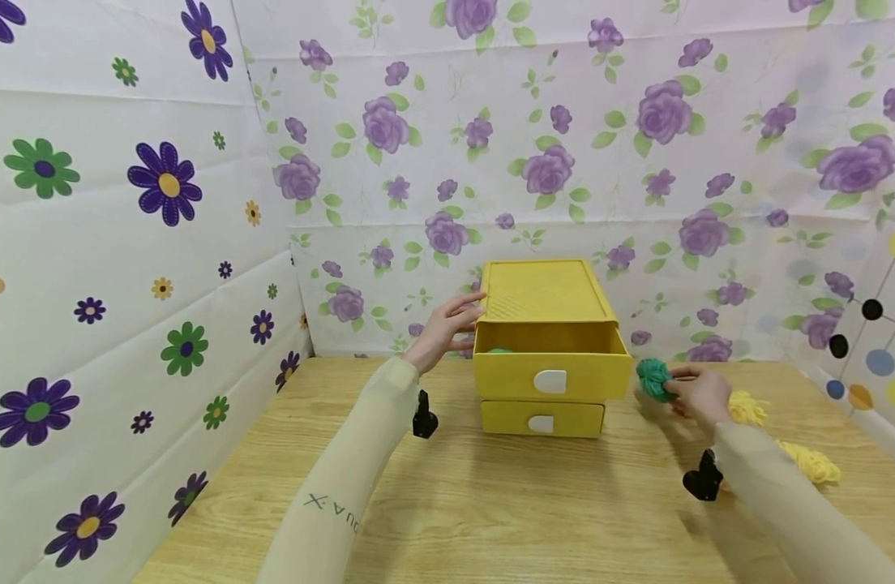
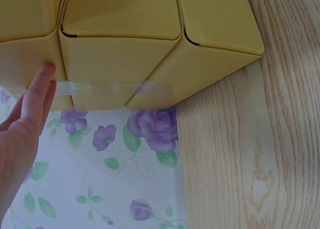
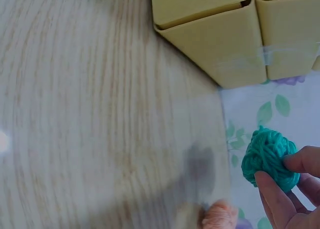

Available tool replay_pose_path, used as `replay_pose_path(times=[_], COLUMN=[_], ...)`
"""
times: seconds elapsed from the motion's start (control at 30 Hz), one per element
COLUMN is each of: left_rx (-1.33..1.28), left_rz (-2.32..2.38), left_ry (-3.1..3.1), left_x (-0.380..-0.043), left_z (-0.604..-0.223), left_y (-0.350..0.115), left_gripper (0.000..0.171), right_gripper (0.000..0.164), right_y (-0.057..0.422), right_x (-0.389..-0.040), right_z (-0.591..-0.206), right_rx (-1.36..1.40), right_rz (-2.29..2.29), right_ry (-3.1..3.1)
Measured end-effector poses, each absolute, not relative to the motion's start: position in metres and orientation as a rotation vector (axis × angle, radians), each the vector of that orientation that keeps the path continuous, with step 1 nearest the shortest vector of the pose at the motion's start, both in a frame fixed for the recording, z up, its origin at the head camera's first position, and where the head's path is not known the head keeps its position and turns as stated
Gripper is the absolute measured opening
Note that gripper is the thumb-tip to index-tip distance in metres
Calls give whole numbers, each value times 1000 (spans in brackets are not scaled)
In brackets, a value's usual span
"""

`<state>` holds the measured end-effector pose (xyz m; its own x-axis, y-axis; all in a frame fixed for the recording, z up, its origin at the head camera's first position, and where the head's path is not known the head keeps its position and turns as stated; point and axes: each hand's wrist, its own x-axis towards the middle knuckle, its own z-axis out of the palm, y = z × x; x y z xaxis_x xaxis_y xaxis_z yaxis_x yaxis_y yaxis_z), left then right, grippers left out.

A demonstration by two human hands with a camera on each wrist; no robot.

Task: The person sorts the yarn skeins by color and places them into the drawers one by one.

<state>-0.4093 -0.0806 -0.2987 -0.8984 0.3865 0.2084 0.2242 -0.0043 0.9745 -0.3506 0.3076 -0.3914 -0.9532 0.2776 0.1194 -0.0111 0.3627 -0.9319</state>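
Observation:
A yellow two-drawer box [image 1: 545, 288] stands against the back wall, its upper drawer [image 1: 513, 377] pulled out and its lower drawer [image 1: 516, 419] closed. Inside the upper drawer a bit of something green [image 1: 500, 351] shows; most of it is hidden. My left hand [image 1: 447, 328] touches the box's left side, and in the left wrist view its fingers [image 2: 37, 96] lie straight against the yellow wall. To the right of the open drawer, my right hand [image 1: 699, 397] pinches a small green ball of yarn [image 3: 270, 158] between thumb and fingers, held above the table.
Two yellow yarn bundles [image 1: 812, 462] lie on the wooden table [image 1: 491, 519] around the right forearm. A peach-coloured bundle [image 3: 220, 216] peeks in at the bottom of the right wrist view. Flower-printed cloth [image 1: 418, 162] covers the back and left walls.

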Motion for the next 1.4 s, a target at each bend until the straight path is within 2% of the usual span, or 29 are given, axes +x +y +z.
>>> replay_pose_path(times=[0.67,0.93,1.4], left_rx=[650,643,666], left_rz=[2035,2032,2018], left_ry=[2128,2146,2118], left_x=[-408,-407,-402], left_z=[-298,-297,-292], left_y=[-82,-81,-81], left_gripper=[43,43,45], right_gripper=[38,40,39], right_y=[304,309,310], right_x=[-347,-341,-333], right_z=[-353,-333,-302], right_rx=[-144,-6,18], right_rz=[1633,1695,1564], right_ry=[-2362,-2291,-2390])
